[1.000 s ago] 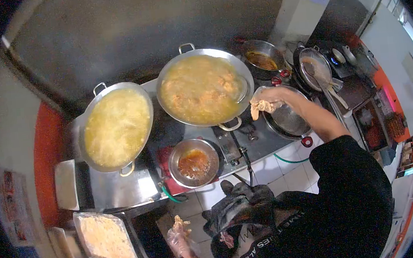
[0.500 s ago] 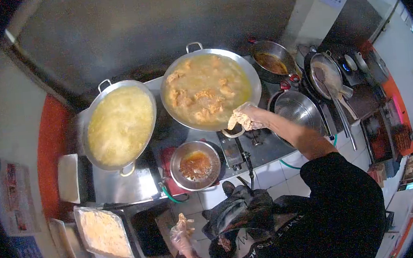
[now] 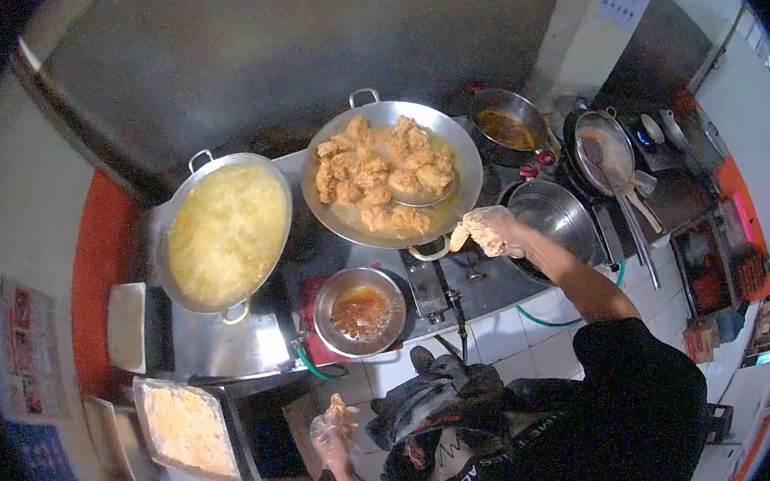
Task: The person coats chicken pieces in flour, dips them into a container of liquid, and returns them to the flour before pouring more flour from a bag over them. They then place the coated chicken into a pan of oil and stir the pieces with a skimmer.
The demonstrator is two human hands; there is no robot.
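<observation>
My right hand [image 3: 492,233], in a clear glove with pale flour or batter on the fingers, is above the near handle of a wide wok [image 3: 316,201]. Its fingers hang loosely apart, and I make out nothing held. Golden-brown fried pieces [image 3: 369,167] crowd that wok, with a curved metal rim [image 3: 427,202], perhaps a skimmer's, among them. Low at the counter's front is my left hand [image 3: 333,436], also gloved and coated, fingers apart. To its left lies a tray [image 3: 236,469] of pale floury stuff [image 3: 182,428].
A second wok [image 3: 287,221] of bubbling yellow oil stands on the left. In front sits a steel bowl [image 3: 399,322] with brown liquid. At right are a dark pan [image 3: 510,120], an open pot [image 3: 552,217] and a strainer [image 3: 605,143]. A green hose [image 3: 309,362] hangs off the counter edge.
In the right wok the pieces now show bunched above the oil with the metal rim; before, most were under it. My right hand is slightly farther right and lower in view. The left hand barely moved.
</observation>
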